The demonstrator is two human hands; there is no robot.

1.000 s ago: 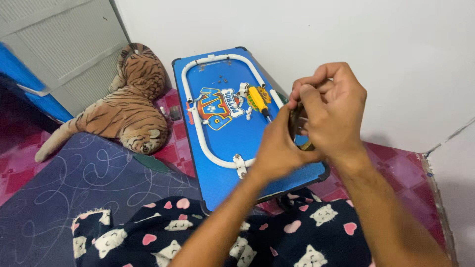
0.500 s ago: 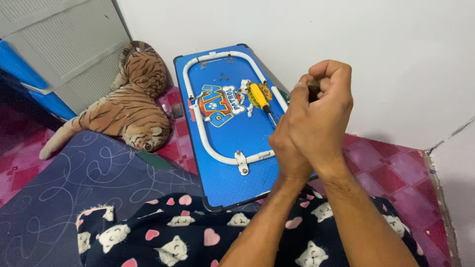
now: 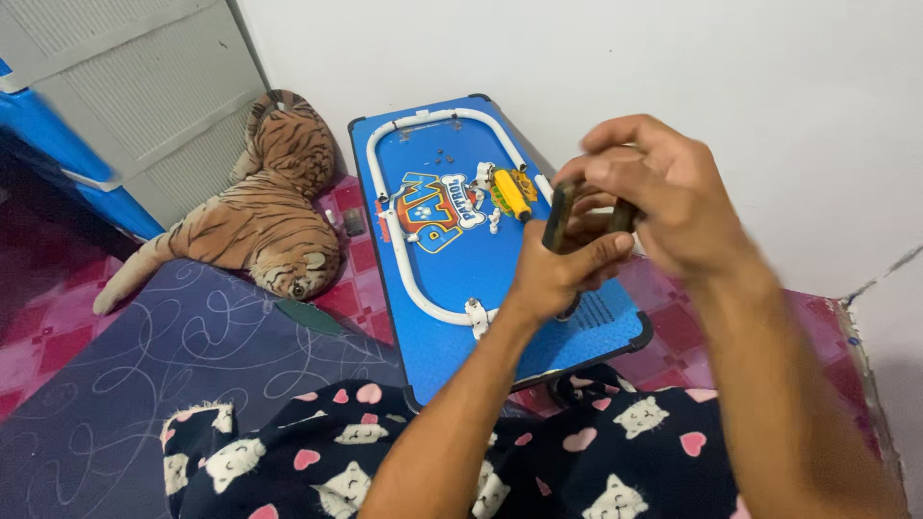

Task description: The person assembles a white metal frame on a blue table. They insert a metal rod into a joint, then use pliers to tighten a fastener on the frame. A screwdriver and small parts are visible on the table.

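Observation:
My left hand point(image 3: 562, 271) and my right hand point(image 3: 663, 197) are raised together above the right side of a small blue table point(image 3: 481, 288). Both grip a small dark flat object point(image 3: 561, 216), held upright between the fingers; its details are blurred. On the blue table lies a yellow-handled screwdriver point(image 3: 511, 192) beside small white and yellow parts point(image 3: 486, 178), and several tiny dark screws point(image 3: 444, 157) lie farther back. A white tube frame point(image 3: 389, 231) runs around the table top.
A plush tiger point(image 3: 260, 216) lies on the floor left of the table. A blue and grey cabinet point(image 3: 106, 96) stands at the far left. A dark patterned mat point(image 3: 192, 365) and my cat-print trousers point(image 3: 615, 452) fill the foreground. A white wall is on the right.
My hands have opened slightly and turned, so the dark object now shows between the fingers. The view has shifted a little to the left.

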